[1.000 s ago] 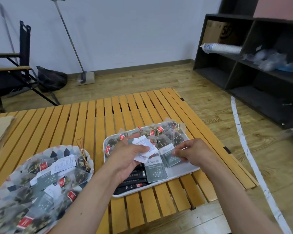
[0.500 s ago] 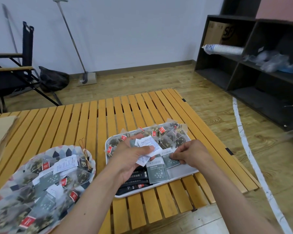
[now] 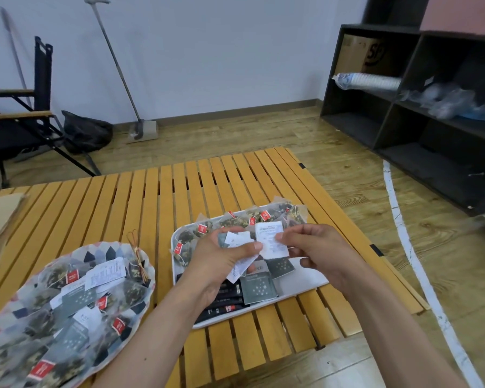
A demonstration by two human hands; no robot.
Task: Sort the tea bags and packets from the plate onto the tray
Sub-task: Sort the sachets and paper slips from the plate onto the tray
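Note:
A patterned plate (image 3: 101, 252) at the lower left is heaped with tea bags with red tags and grey and white packets. The white tray (image 3: 308, 281) to its right carries tea bags along its far edge, grey star-printed packets (image 3: 258, 288) in the middle and black stick packets (image 3: 224, 301) at the near left. Above the tray my left hand (image 3: 219, 261) grips a small bunch of white packets (image 3: 237, 239). My right hand (image 3: 317, 247) pinches one white packet (image 3: 270, 239) by its right edge, next to the left hand's bunch.
Both plate and tray sit on a slatted wooden table (image 3: 179, 191). A brown paper sheet (image 3: 0, 217) lies at the table's far left. A folding chair (image 3: 14, 113), a black bag and a long-handled tool stand by the wall. Dark shelves (image 3: 420, 107) are at the right.
My right hand has lifted from the grey packets on the tray and now pinches a white packet held up beside my left hand's bunch. My left hand stays over the tray.

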